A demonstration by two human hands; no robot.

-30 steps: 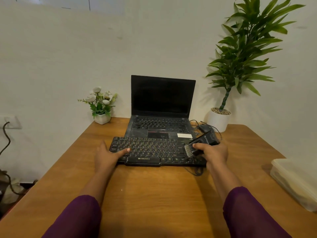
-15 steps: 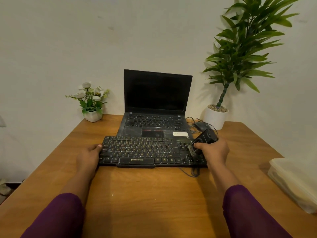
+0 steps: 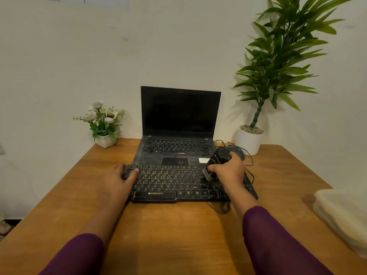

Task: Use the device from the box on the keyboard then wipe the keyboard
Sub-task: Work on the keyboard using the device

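On keyboard [image 3: 170, 180], device [image 3: 217, 162] brush-down, tilted.

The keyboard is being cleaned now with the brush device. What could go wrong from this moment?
1. The keyboard overlaps the front edge of the open laptop; a hard push might shift it, though the left hand steadies it.
2. The right hand works the device near loose cables, which could snag.
3. Dust may land on the laptop.

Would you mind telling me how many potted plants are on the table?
2: a small white-flowered plant in a white pot at the far left corner, and a tall green leafy plant in a white pot far right.
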